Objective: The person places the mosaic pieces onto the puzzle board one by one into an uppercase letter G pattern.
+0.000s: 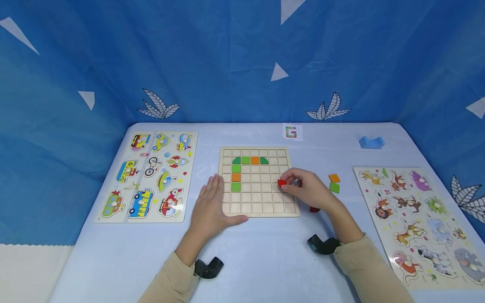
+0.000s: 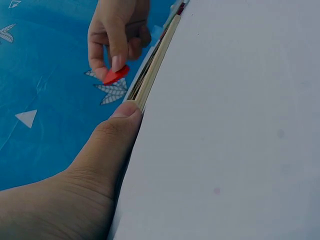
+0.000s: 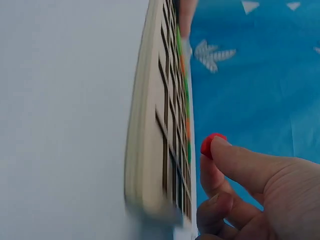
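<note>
A wooden grid board (image 1: 261,208) lies mid-table. Set into it are a row of green and orange tiles with rounded dark green corners (image 1: 264,160), and a column of green and orange squares (image 1: 236,177) running down from its left end. My right hand (image 1: 308,187) pinches a small red tile (image 1: 281,184) between thumb and finger, over the board's right side. In the right wrist view, the red tile (image 3: 212,144) shows at the fingertips. With fingers extended, my left hand (image 1: 208,210) rests along the board's left edge, its thumb (image 2: 112,135) at the front edge.
Right of the board lie an orange tile (image 1: 333,178), a green tile (image 1: 334,187) and a red piece (image 1: 314,209) partly under my right arm. A pattern card (image 1: 292,132) and blue block (image 1: 371,142) sit behind. Vehicle (image 1: 151,176) and animal (image 1: 413,219) puzzle boards flank them.
</note>
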`<state>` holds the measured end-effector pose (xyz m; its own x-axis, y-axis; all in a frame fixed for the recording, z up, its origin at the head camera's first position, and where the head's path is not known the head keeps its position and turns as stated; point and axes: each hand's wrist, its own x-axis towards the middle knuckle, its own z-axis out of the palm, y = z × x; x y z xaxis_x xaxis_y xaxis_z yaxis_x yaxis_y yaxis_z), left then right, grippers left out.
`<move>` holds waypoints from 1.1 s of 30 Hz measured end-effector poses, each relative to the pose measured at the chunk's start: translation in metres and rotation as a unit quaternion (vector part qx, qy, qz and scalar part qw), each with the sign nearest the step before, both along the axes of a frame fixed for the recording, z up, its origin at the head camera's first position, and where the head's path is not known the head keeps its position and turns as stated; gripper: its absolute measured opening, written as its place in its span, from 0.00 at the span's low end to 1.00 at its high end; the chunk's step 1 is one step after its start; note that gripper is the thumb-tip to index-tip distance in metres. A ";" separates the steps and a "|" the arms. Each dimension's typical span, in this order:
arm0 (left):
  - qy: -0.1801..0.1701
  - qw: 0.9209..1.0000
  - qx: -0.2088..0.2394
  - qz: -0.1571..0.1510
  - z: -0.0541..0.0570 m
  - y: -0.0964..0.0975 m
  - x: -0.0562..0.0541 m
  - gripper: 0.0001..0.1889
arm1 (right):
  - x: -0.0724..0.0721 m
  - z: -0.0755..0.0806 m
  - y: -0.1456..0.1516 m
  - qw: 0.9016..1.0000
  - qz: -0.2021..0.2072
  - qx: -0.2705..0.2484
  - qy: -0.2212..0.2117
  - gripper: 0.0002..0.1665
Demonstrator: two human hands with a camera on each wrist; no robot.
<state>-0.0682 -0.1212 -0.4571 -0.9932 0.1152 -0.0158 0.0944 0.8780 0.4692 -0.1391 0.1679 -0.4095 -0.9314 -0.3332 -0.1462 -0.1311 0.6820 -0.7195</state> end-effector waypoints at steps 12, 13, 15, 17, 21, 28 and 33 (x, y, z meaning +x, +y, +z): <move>0.014 1.000 -0.005 -0.002 0.002 0.000 0.002 0.72 | 0.012 -0.009 -0.072 0.997 0.068 -0.041 -0.014 0.08; 0.015 1.000 -0.005 -0.002 0.002 0.000 0.002 0.71 | 0.013 -0.010 -0.076 0.996 0.072 -0.041 -0.011 0.08; 0.014 1.000 -0.005 -0.003 0.003 0.000 0.002 0.71 | 0.015 -0.010 -0.083 0.996 0.080 -0.041 -0.004 0.08; 0.010 1.000 -0.007 -0.004 0.004 0.000 0.002 0.71 | 0.017 -0.011 -0.090 0.995 0.088 -0.039 0.005 0.08; 0.005 1.000 -0.009 -0.006 0.004 0.000 0.001 0.71 | 0.019 -0.012 -0.099 0.994 0.097 -0.028 0.028 0.08; 0.007 1.000 -0.013 -0.006 0.002 0.000 0.000 0.71 | 0.021 -0.014 -0.108 0.991 0.100 0.015 0.083 0.09; 0.011 1.000 -0.014 -0.007 0.001 -0.001 0.000 0.71 | 0.022 -0.015 -0.109 0.986 0.108 0.043 0.116 0.10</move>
